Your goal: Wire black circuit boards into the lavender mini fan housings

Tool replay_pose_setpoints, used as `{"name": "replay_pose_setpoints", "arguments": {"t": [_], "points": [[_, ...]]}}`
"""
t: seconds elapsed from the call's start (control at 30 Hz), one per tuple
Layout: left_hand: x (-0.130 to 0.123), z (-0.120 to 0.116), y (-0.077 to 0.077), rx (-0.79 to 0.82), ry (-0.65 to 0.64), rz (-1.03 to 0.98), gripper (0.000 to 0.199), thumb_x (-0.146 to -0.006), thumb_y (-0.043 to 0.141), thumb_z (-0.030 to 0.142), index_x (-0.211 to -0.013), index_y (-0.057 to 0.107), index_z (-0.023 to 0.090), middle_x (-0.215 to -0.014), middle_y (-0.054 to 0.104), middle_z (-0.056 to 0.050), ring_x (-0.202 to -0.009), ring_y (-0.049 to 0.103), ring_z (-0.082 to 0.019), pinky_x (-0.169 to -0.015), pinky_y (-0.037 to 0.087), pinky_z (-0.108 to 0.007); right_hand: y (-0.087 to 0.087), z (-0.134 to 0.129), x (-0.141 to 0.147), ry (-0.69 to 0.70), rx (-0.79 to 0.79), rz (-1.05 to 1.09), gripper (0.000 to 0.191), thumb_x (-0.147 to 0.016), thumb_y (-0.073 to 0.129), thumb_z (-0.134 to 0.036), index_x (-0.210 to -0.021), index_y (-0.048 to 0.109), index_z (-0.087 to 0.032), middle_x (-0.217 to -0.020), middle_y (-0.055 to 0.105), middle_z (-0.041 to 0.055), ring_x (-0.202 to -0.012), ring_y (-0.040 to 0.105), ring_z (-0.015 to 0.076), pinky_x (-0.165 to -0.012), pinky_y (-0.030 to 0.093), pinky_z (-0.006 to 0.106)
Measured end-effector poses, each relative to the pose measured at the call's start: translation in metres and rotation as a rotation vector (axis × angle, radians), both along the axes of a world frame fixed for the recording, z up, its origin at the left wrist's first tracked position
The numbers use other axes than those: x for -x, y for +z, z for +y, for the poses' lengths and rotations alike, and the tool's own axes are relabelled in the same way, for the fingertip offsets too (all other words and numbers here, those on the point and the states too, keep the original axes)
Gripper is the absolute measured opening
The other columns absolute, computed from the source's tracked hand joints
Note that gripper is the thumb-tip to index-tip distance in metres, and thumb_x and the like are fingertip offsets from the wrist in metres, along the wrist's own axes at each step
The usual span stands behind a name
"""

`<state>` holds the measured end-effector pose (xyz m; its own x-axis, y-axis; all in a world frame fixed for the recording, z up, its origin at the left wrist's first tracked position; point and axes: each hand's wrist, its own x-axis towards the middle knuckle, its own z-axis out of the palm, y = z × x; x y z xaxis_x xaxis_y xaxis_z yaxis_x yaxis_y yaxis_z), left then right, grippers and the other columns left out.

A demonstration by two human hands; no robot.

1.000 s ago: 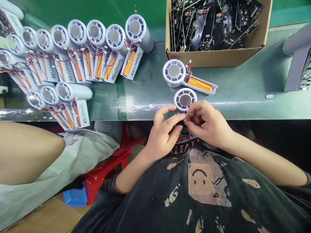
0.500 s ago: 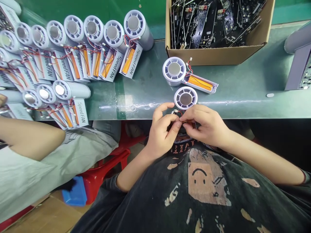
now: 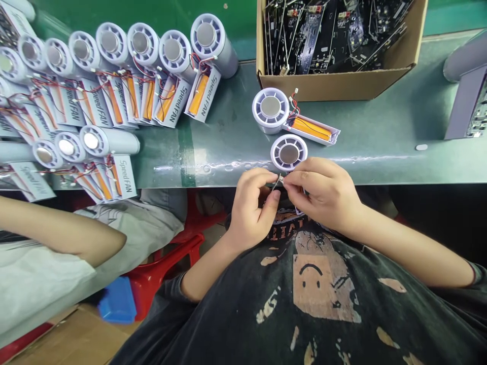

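Note:
At the table's front edge, a round grey fan part point(image 3: 289, 153) lies just beyond my fingers. My left hand point(image 3: 254, 205) is closed, with thumb and forefinger around the edge of a thin dark piece that shows only as a line. A small white connector point(image 3: 280, 179) sits between the two hands, pinched by the fingertips of my right hand point(image 3: 323, 190). Most of what lies below my fingers is hidden. Behind the fan part stands another fan point(image 3: 270, 107), joined by wires to an open case with an orange battery point(image 3: 312, 128).
A cardboard box point(image 3: 338, 86) of black circuit boards stands at the back. Rows of fans point(image 3: 224, 50) fill the left side. A grey unit point(image 3: 462, 101) is at the far right, near a small white oval point(image 3: 421, 147). A co-worker's arm point(image 3: 76, 228) rests at left.
My left thumb and forefinger have moved apart around the thin piece, and the white connector now shows between my hands. The co-worker's arm has shifted right.

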<state>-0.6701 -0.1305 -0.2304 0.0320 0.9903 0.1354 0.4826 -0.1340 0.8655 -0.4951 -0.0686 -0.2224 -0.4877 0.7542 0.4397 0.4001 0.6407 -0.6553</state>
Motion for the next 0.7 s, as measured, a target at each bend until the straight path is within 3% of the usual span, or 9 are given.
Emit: {"name": "replay_pose_setpoints", "arguments": {"t": [0.13, 0.27, 0.57, 0.7], "points": [[0.0005, 0.0022, 0.0042, -0.064, -0.042, 0.04, 0.025, -0.094, 0.053, 0.017, -0.118, 0.056, 0.023, -0.12, 0.057, -0.008, -0.115, 0.059, -0.022, -0.084, 0.06, -0.035, 0.0015, 0.0004, 0.0013, -0.017, -0.006, -0.025, 0.02, -0.092, 0.053, -0.015, -0.079, 0.069, -0.017, -0.076, 0.065, 0.0049, -0.072, 0.061, 0.0172, -0.067, 0.052, 0.031], [0.0004, 0.0022, 0.0036, -0.04, -0.042, 0.003, 0.025, -0.094, 0.052, 0.017, -0.119, 0.056, 0.023, -0.122, 0.058, -0.008, -0.119, 0.058, -0.023, -0.083, 0.061, -0.035, -0.0002, 0.0007, 0.0008, -0.009, 0.025, 0.002, 0.019, -0.092, 0.053, -0.016, -0.081, 0.069, -0.018, -0.077, 0.066, 0.0042, -0.074, 0.062, 0.0169, -0.069, 0.052, 0.03], [0.0009, 0.0036, 0.0043, -0.075, -0.068, 0.064, 0.025, -0.094, 0.052, 0.015, -0.117, 0.057, 0.022, -0.12, 0.062, -0.008, -0.117, 0.06, -0.023, -0.098, 0.056, -0.045, 0.0017, 0.0038, -0.0031, 0.041, 0.012, -0.086, 0.023, -0.095, 0.053, -0.018, -0.08, 0.07, -0.016, -0.078, 0.067, 0.0056, -0.076, 0.062, 0.0181, -0.07, 0.051, 0.032], [0.0, 0.0021, 0.0068, -0.073, -0.088, 0.083, 0.026, -0.094, 0.052, 0.014, -0.118, 0.056, 0.021, -0.12, 0.062, -0.008, -0.115, 0.062, -0.022, -0.098, 0.056, -0.043, -0.0002, 0.0049, -0.0051, 0.037, 0.069, -0.002, 0.016, -0.093, 0.058, -0.018, -0.085, 0.072, -0.016, -0.083, 0.07, 0.0049, -0.078, 0.065, 0.0177, -0.072, 0.053, 0.031]]}}
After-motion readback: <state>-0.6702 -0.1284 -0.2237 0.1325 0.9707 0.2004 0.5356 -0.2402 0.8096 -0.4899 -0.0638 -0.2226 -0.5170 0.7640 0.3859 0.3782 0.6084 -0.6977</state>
